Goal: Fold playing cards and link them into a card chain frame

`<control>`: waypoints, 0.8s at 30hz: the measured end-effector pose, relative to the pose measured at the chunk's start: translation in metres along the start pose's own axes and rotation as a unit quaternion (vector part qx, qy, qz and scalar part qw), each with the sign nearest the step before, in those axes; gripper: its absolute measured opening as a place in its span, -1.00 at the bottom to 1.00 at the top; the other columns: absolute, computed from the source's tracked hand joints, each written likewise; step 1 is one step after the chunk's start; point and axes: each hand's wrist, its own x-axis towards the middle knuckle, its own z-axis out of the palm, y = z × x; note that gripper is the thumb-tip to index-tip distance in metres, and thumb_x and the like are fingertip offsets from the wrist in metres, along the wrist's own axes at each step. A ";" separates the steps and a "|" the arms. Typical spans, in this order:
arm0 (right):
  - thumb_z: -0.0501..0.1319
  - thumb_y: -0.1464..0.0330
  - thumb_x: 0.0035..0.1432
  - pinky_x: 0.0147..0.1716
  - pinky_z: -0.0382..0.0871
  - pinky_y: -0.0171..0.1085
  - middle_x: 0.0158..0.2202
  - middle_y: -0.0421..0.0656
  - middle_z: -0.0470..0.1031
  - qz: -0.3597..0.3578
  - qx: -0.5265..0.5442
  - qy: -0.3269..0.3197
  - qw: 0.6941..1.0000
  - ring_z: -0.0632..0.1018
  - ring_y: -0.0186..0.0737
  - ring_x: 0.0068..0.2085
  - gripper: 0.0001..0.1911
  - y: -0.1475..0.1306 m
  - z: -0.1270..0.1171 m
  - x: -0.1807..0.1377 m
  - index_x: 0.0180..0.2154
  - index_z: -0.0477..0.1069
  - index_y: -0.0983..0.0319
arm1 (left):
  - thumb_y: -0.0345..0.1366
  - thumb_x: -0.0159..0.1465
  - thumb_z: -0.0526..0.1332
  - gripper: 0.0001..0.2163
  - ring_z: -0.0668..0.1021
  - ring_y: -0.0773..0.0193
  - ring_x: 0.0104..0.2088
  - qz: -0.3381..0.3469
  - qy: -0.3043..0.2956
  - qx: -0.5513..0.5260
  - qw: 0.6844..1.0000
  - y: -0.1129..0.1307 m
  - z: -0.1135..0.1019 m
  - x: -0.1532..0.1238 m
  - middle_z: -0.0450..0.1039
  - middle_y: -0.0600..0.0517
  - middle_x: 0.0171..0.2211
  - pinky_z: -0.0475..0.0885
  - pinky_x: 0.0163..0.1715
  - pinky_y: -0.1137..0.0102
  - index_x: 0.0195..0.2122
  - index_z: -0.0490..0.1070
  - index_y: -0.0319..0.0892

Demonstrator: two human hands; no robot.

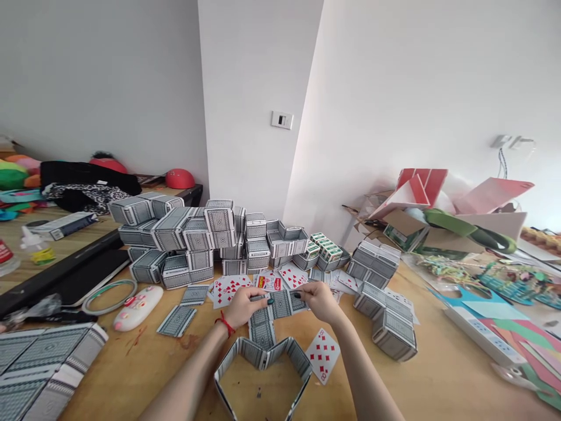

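Note:
My left hand (248, 305) and my right hand (319, 299) pinch opposite ends of a short strip of playing cards (281, 304), patterned backs toward me. Below the strip, near my left wrist, more card backs (262, 327) reach down toward a heart-shaped wall of cards (302, 356) standing on the table. I cannot tell whether these join the strip. A loose eight of diamonds (323, 355) lies face up beside the heart, under my right forearm. Face-up cards (230, 289) are spread behind my hands.
Stacked blocks of folded cards (197, 237) line the back, with green card boxes (326, 248) to their right. More card blocks (388, 318) stand at right. A white mouse-shaped object (138, 307), a coiled cable (109, 297) and a power strip (484, 336) lie around the table.

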 end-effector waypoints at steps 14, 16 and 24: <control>0.06 0.33 -0.04 -0.66 0.01 -0.42 -0.75 -0.33 0.13 0.040 0.051 -0.023 0.998 0.18 -0.42 -0.68 -0.81 0.008 0.014 0.002 -0.61 0.32 0.26 | -0.20 0.04 0.20 -0.81 0.49 0.23 -0.39 0.018 0.003 0.009 1.000 0.004 0.000 -0.001 0.52 -0.02 -0.44 0.34 -0.37 0.42 -0.50 0.49 -0.24; 0.06 0.30 -0.03 -0.68 0.02 -0.42 -0.77 -0.34 0.13 0.055 0.057 -0.032 0.996 0.19 -0.42 -0.71 -0.78 0.008 0.014 0.002 -0.63 0.26 0.24 | -0.21 0.04 0.19 -0.81 0.49 0.23 -0.39 0.017 0.002 0.014 1.000 0.003 0.000 -0.001 0.51 -0.02 -0.44 0.34 -0.36 0.41 -0.49 0.48 -0.24; -0.03 0.41 -0.01 -0.67 0.08 -0.45 -0.75 -0.33 0.16 0.024 0.044 -0.064 0.997 0.24 -0.42 -0.69 -0.80 0.000 0.010 -0.001 -0.61 0.22 0.24 | -0.22 0.04 0.18 -0.82 0.46 0.26 -0.41 0.021 0.006 0.025 0.999 -0.002 -0.002 0.001 0.47 0.01 -0.48 0.32 -0.38 0.44 -0.50 0.44 -0.24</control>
